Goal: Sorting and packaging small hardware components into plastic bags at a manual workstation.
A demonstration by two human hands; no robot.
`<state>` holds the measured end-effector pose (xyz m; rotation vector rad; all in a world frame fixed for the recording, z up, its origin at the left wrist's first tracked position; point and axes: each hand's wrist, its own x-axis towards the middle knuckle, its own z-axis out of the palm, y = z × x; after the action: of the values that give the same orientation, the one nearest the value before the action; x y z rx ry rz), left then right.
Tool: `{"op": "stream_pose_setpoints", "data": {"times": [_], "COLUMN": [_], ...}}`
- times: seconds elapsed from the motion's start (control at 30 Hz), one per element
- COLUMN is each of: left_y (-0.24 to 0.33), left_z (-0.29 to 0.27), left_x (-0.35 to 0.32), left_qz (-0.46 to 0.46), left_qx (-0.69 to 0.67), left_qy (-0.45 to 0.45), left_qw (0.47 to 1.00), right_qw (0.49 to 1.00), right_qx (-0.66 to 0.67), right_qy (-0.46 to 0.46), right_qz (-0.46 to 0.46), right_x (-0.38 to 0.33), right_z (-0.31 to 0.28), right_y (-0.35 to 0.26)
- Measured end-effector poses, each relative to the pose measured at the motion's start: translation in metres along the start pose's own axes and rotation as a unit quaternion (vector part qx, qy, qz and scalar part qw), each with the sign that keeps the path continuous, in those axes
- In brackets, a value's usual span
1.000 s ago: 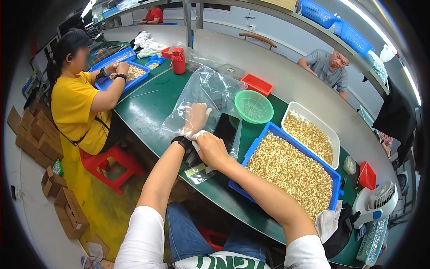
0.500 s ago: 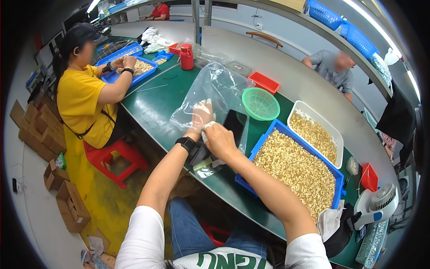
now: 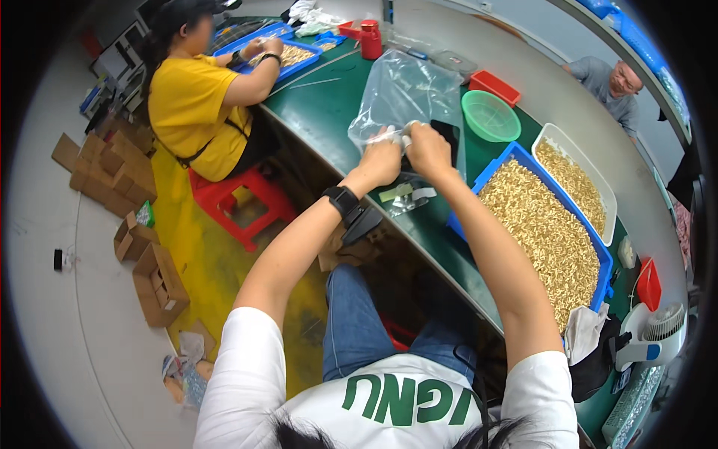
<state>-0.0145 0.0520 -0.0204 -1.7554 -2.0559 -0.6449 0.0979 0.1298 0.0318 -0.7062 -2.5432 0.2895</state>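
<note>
My left hand (image 3: 381, 160) is closed at the near edge of a large clear plastic bag (image 3: 404, 86), which lies spread over the green table. Right beside it, my right hand (image 3: 429, 152) is closed on the same edge, its fingertips almost meeting those of the left. White coverings wrap several of my fingertips. A dark phone (image 3: 446, 135) lies just right of my right hand, partly hidden by it. Below the hands, a small clear packet (image 3: 407, 196) with pale strips rests by the table edge. A black watch is on my left wrist.
To the right stand a blue tray (image 3: 605, 258) and a white tray (image 3: 612, 206), both full of small golden pieces. A green basket (image 3: 491, 116), red tray (image 3: 494, 87) and red bottle (image 3: 370, 40) lie beyond. A co-worker in yellow (image 3: 196, 101) works at the left.
My left hand has drawn back from over the bag and closed at its near edge. My right hand has moved off the left wrist to that edge. The view has shifted.
</note>
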Motion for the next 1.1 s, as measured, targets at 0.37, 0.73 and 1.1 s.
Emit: {"op": "stream_pose_setpoints", "data": {"times": [0.37,0.73,1.1], "left_y": [0.067,0.235,0.322], "left_z": [-0.082,-0.134,-0.146], "left_x": [-0.071,-0.169,-0.226], "left_qz": [0.201,0.384,0.540], "left_qx": [-0.104,-0.182,0.047], "left_qy": [0.009,-0.219,-0.351], "left_qw": [0.974,0.878,0.764], "right_qw": [0.926,0.703,0.529], "right_qx": [0.211,0.513,0.586], "right_qy": [0.060,-0.493,-0.546], "right_qz": [-0.306,-0.015,0.281], "right_x": [-0.110,-0.205,-0.294], "right_z": [-0.091,-0.117,-0.073], "right_y": [-0.089,-0.085,-0.069]}}
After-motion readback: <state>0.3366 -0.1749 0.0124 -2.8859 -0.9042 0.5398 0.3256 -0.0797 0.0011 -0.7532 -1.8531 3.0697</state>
